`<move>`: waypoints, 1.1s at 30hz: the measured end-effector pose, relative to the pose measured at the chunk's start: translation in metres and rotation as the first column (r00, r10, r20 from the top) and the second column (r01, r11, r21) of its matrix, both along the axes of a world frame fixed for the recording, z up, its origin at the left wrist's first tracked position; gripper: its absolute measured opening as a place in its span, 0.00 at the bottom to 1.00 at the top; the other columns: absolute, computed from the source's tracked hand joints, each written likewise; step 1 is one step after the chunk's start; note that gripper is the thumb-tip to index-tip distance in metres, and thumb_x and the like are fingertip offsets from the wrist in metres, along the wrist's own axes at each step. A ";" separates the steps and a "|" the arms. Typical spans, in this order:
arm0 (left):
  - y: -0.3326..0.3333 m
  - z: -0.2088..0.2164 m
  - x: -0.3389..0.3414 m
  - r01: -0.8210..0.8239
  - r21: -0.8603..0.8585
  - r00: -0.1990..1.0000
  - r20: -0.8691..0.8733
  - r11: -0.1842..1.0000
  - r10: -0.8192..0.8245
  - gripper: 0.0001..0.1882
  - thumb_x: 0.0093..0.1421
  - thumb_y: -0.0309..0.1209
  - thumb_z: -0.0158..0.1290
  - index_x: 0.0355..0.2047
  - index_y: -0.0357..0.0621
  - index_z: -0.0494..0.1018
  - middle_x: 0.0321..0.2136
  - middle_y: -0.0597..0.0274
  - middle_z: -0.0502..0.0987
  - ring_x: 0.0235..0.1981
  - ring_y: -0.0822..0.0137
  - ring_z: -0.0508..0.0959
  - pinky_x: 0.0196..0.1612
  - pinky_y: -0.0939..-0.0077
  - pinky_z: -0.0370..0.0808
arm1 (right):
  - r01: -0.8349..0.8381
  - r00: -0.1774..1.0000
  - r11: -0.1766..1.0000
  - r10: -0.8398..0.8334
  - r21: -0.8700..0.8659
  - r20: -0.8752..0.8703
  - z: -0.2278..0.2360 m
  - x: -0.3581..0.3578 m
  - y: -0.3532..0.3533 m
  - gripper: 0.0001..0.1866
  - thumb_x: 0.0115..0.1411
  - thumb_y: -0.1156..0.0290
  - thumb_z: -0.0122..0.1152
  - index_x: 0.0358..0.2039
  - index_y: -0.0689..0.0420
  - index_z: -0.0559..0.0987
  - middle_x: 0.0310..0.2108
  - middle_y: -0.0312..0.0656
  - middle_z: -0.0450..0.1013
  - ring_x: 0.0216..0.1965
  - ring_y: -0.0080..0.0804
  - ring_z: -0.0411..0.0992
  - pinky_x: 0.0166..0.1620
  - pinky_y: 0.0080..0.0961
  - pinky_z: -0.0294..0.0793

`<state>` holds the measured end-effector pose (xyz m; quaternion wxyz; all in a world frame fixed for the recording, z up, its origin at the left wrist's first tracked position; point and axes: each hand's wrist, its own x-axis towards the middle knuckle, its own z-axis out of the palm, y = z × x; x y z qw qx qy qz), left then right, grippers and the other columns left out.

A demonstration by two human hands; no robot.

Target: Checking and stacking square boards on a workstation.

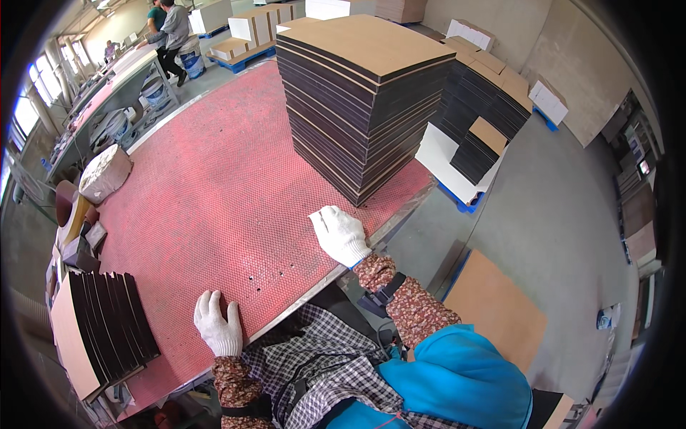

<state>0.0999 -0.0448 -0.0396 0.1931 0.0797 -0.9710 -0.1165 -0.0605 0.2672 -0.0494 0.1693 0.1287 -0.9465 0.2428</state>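
Note:
My left hand, in a white knit glove, rests on the red textured mat near the table's front edge, its fingers spread and nothing in them. Farther right, my right hand, gloved the same, is over the mat close to the front corner of a tall stack of boards. Its fingers are bent and pressed together; a thin dark line shows at their tips, and I cannot make out what they hold, if anything. The stacked boards have tan faces and black edges.
Several black-edged boards stand on edge at the near left. Behind them are dark blocks, abrasive-looking rolls and a whitish lump. More stacks stand on pallets beyond the table; a brown sheet lies right. Two people work far left.

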 end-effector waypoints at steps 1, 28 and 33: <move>-0.001 0.000 0.000 0.000 0.001 1.000 -0.001 1.000 0.000 0.24 0.59 0.34 0.63 0.54 0.39 0.75 0.59 0.47 0.74 0.62 0.46 0.70 0.66 0.52 0.65 | -0.012 1.000 1.000 0.013 0.010 -0.014 0.002 0.001 0.000 0.12 0.71 0.59 0.47 0.39 0.52 0.76 0.34 0.42 0.75 0.35 0.42 0.78 0.35 0.41 0.81; 0.098 0.157 -0.139 0.115 0.984 0.953 -0.070 0.135 -0.294 0.35 0.72 0.54 0.48 0.65 0.36 0.67 0.61 0.45 0.72 0.63 0.52 0.73 0.65 0.57 0.70 | -0.085 0.852 0.323 -0.466 -0.942 -0.237 0.206 -0.093 0.204 0.21 0.75 0.55 0.47 0.48 0.61 0.79 0.41 0.39 0.78 0.42 0.27 0.75 0.49 0.26 0.74; 0.181 0.228 -0.196 0.062 0.981 0.846 -0.150 -0.186 -0.511 0.56 0.65 0.67 0.47 0.72 0.28 0.49 0.73 0.35 0.49 0.74 0.42 0.51 0.71 0.43 0.58 | 0.023 0.901 0.216 -0.427 -0.976 -0.073 0.214 -0.160 0.261 0.21 0.72 0.52 0.51 0.49 0.54 0.82 0.41 0.34 0.78 0.42 0.27 0.75 0.47 0.26 0.74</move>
